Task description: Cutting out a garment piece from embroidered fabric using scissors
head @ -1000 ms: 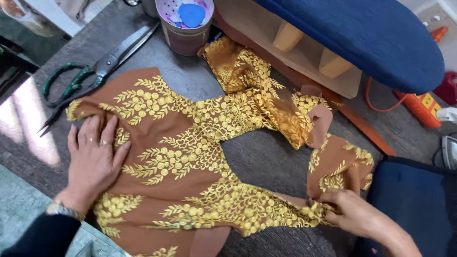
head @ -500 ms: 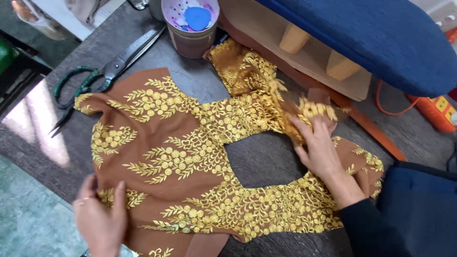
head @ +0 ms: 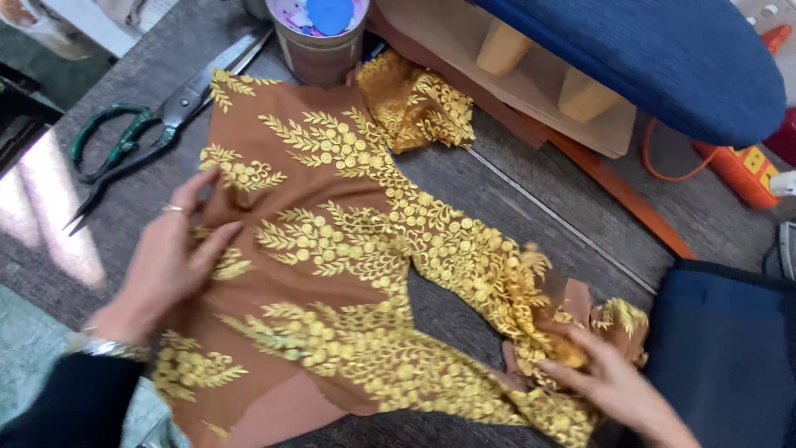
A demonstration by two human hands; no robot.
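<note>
- We press our left hand (head: 170, 265) flat on the brown gold-embroidered fabric (head: 348, 249) at nine o'clock.
- Our right hand (head: 609, 386) pinches its bunched edge at five o'clock.
- Green-handled scissors (head: 141, 137) lie at ten o'clock.

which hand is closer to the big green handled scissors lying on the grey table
Left. The left hand rests on the brown gold-embroidered fabric, just right of the green-handled scissors. The right hand grips the fabric's far lower-right edge, across the whole piece.
</note>
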